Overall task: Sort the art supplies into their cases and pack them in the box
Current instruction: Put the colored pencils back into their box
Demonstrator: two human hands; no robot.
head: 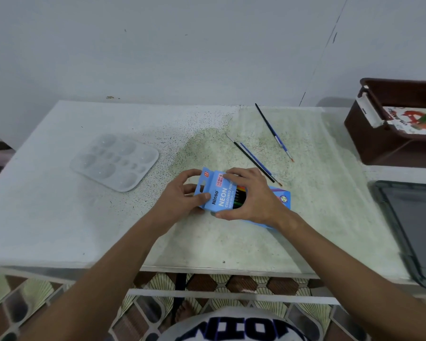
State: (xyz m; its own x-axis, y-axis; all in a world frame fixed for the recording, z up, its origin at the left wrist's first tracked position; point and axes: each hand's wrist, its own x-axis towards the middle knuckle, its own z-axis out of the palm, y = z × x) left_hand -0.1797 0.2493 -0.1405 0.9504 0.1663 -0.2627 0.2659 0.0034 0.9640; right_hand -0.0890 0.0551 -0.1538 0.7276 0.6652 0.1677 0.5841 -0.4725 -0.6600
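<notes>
A blue coloured-pencil box [220,196] lies on the table [59,205] at its middle, with pencils showing through its window. My left hand [180,195] grips the box's left end, near the flap. My right hand [251,195] lies over the box's middle and right part, fingers curled round its edges. Three paintbrushes lie loose beyond the box: two side by side [253,159] and one further back [273,131]. A brown plastic box [369,134] stands at the back right with a printed case [413,119] inside it.
A clear plastic paint palette [115,162] rests on the table's left part. A dark lid or tray [413,225] lies at the right edge. A grey wall rises behind the table. Tiled floor shows below the front edge.
</notes>
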